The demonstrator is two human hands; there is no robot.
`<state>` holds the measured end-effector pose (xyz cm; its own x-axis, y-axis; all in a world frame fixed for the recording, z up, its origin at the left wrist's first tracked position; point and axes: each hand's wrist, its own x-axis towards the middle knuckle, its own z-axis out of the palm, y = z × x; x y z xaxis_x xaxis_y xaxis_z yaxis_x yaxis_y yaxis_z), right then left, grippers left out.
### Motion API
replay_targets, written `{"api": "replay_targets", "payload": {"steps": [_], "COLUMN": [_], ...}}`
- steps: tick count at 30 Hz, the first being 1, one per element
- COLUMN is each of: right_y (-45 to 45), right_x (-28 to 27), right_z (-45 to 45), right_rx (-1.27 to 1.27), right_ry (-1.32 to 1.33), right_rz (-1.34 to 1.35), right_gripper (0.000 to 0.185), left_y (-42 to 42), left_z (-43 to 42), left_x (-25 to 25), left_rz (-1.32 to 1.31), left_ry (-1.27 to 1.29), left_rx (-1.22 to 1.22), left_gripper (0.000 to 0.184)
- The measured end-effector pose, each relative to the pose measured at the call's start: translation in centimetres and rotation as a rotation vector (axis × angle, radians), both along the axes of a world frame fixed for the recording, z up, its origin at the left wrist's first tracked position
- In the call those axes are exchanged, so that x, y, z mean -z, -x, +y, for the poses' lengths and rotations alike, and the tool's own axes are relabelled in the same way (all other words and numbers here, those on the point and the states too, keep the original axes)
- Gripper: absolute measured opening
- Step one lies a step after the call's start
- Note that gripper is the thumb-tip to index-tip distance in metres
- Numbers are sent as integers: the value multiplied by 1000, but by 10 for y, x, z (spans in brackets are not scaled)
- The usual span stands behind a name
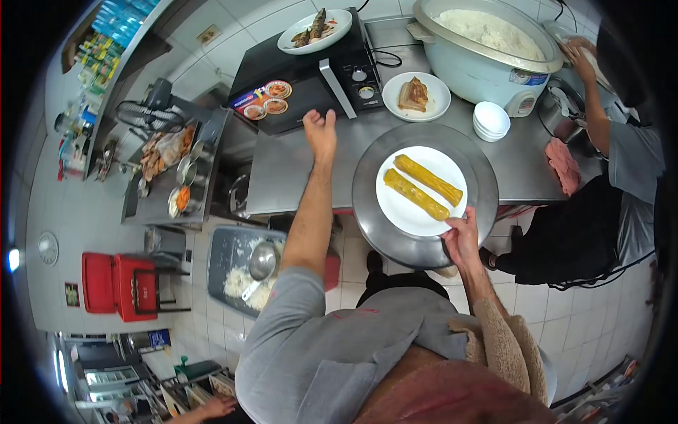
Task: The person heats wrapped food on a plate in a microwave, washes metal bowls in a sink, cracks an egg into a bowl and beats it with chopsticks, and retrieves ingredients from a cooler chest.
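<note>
My right hand grips the near rim of a white plate, thumb on top. Two long yellow rolls lie side by side on it. Beneath the plate is a wide round metal disc, reaching past the counter's front edge. In front of the black microwave, my left hand is raised with nothing in it, its thumb and fingers apart. It is near the silver door handle; I see no contact. The microwave door looks closed.
On the steel counter stand a meat plate, white bowls and a large rice cooker. A fish dish tops the microwave. Someone works at right. A grey tub with rice and a metal bowl sits lower left.
</note>
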<state>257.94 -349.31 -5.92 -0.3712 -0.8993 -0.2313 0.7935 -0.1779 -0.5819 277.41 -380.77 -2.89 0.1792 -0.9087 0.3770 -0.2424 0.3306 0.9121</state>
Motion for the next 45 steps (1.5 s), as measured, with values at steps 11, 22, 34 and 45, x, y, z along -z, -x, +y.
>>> {"api": "replay_targets", "payload": {"steps": [11,22,34,45], "right_y": [-61,-52,-27,-48], "right_x": [-7,4,2,-34], "right_z": [-10,-7,-11,-104], "right_rx": [359,388,299,49], "right_ry": [-122,-137,-105,-82], "right_rz": [56,80,64,208], "right_gripper": [42,40,38,38], "left_y": [74,78,14,-126], "left_z": [-92,-83,-5,97], "left_x": [9,-6,23,21], "left_rz": [123,9,152,157], "left_ry": [2,-55,95,72], "left_rx": [-50,-130,-57,-6], "left_gripper": [52,52,50,57]}}
